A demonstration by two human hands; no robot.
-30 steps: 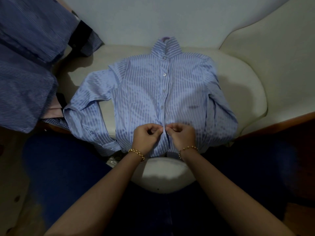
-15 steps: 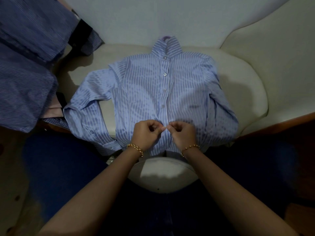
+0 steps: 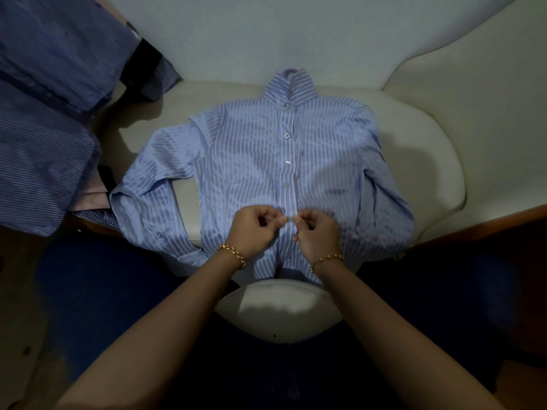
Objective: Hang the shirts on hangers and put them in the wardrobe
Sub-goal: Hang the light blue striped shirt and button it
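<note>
Step in hand: buttoning, by my reading. Pale-blue shirt (image 3: 245, 161) lies flat, front up, on the seat of a cream armchair (image 3: 429, 161), collar at the far end, hem hanging over the near edge. A purple hanger (image 3: 288, 71) tip pokes out of the collar, so the hanger seems to be inside already.

Left hand (image 3: 253, 230) and right hand (image 3: 318, 235) meet at the placket low on the shirt, fingers curled, each pinching an edge of the cloth. Whether a button sits between the fingertips I cannot tell.

Next move, as judged: finish this fastening, then lift the shirt by the hanger hook and carry it off. No wardrobe in view, so that calls for a turn away from the chair.

Counts:
- shirts on the seat: one
- hangers showing: one, tip only
- buttons (image 3: 286, 106) seen closed, far side of the hands: four
- darker striped garments (image 3: 44, 143) heaped at the left: at least two, exact number unclear
- gold bracelets (image 3: 232, 253): two, one per wrist
</note>
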